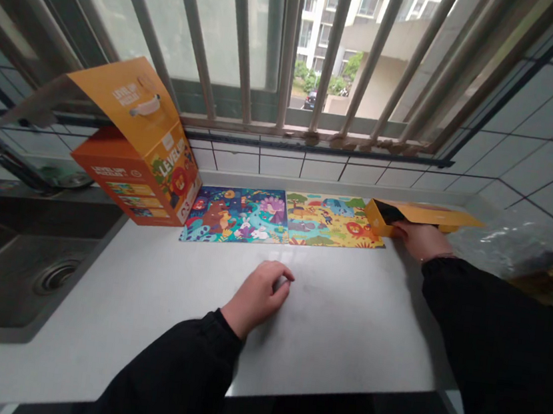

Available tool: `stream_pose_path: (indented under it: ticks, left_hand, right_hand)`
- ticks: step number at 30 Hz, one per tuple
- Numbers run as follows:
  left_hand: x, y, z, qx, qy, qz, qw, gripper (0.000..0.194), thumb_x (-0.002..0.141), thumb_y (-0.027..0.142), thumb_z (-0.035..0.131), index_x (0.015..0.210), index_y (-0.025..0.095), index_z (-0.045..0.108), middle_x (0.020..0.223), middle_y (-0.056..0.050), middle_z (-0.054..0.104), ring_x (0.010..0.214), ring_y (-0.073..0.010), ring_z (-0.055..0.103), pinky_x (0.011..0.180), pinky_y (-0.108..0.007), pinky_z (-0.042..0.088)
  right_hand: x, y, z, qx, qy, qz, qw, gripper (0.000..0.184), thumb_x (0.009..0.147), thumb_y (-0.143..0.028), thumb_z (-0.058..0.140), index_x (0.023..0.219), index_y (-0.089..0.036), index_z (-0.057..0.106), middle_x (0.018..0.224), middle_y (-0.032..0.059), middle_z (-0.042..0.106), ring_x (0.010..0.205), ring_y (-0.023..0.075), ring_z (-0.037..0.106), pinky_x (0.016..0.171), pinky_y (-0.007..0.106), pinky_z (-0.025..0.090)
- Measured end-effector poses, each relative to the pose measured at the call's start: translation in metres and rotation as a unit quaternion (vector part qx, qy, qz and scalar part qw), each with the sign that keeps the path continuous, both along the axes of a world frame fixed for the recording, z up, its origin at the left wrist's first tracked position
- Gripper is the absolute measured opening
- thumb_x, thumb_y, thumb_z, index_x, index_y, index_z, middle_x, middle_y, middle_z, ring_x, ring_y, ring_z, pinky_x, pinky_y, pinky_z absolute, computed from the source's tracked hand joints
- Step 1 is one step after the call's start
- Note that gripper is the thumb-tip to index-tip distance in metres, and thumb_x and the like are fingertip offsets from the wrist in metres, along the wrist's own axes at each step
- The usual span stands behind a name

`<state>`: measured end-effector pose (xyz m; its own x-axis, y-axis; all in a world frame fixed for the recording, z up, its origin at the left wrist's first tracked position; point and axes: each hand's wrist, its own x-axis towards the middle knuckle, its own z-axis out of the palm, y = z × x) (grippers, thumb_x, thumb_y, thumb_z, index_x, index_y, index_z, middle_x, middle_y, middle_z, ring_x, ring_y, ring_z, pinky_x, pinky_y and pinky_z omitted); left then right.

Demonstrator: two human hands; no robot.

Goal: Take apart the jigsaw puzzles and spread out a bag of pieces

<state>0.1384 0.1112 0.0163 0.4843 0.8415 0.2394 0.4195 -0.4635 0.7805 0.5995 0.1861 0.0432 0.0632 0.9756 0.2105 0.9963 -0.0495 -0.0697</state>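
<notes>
My left hand (263, 293) hovers at or rests on the white countertop, fingers loosely curved, a gap between thumb and forefinger, nothing visible in it. At the right, my right hand (418, 241) reaches to the front side of a small yellow box (378, 218); its fingertips are partly hidden at the box's dark opening. The box's flap (436, 216) stands raised over the hand. Left of this box lie two illustrated boards side by side: a yellow one with a lion and other animals (329, 223) and a dark blue one with a bear and rabbits (240, 216).
A tall orange box (133, 179) with its lid up stands by the sink (21, 270) at left. Crumpled clear plastic (504, 242) lies at the right corner. A barred window (286, 47) and white tiles (322, 167) rise behind the counter (337, 322).
</notes>
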Motion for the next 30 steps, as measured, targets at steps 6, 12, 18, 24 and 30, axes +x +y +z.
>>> stream_pose_path:
  ticks: [6,12,18,24,30]
  left_hand:
    - [-0.052,0.050,-0.008,0.100,0.076,0.162,0.979,0.022,0.096,0.024,0.059,0.112,0.022,0.074,0.127,-0.011,0.076,0.128,-0.0311,0.066,0.119,-0.050,0.046]
    - [-0.087,0.073,-0.027,0.108,0.250,0.185,0.944,0.047,0.103,0.033,0.056,0.148,0.025,0.068,0.168,-0.010,0.052,0.157,-0.0361,0.043,0.131,-0.057,0.032]
    - [-0.095,0.080,-0.033,0.106,0.299,0.175,0.932,0.049,0.108,0.032,0.048,0.153,0.032,0.066,0.171,-0.008,0.048,0.156,-0.0390,0.045,0.128,-0.061,0.034]
    - [-0.096,0.080,-0.034,0.106,0.295,0.181,0.932,0.049,0.107,0.030,0.049,0.152,0.032,0.067,0.171,-0.007,0.048,0.155,-0.0395,0.045,0.129,-0.064,0.032]
    - [-0.093,0.078,-0.032,0.095,0.285,0.183,0.936,0.049,0.106,0.030,0.050,0.153,0.032,0.066,0.173,-0.008,0.046,0.155,-0.0410,0.045,0.128,-0.066,0.032]
  right_hand:
    - [-0.067,-0.026,-0.014,0.102,0.019,-0.002,0.995,0.043,0.107,-0.025,0.045,0.134,-0.008,0.074,0.125,0.0254,0.072,0.117,0.0344,0.068,0.104,0.045,0.052]
    - [-0.172,-0.027,-0.037,0.001,0.041,0.206,0.978,0.061,0.107,-0.045,0.051,0.160,-0.014,0.055,0.171,0.0203,0.044,0.156,0.0365,0.044,0.127,0.052,0.038]
    - [-0.190,-0.018,-0.056,-0.106,0.021,0.128,0.986,0.073,0.110,-0.061,0.039,0.174,-0.026,0.032,0.181,0.0122,0.025,0.165,0.0409,0.027,0.129,0.067,0.025]
    - [-0.173,-0.057,-0.054,-0.128,0.003,0.159,0.979,0.080,0.107,-0.067,0.042,0.175,-0.029,0.028,0.182,0.0107,0.022,0.165,0.0412,0.028,0.129,0.066,0.028]
    - [-0.166,-0.112,-0.062,-0.089,0.001,0.160,0.983,0.076,0.107,-0.063,0.046,0.174,-0.031,0.031,0.182,0.0114,0.025,0.164,0.0410,0.030,0.126,0.067,0.031]
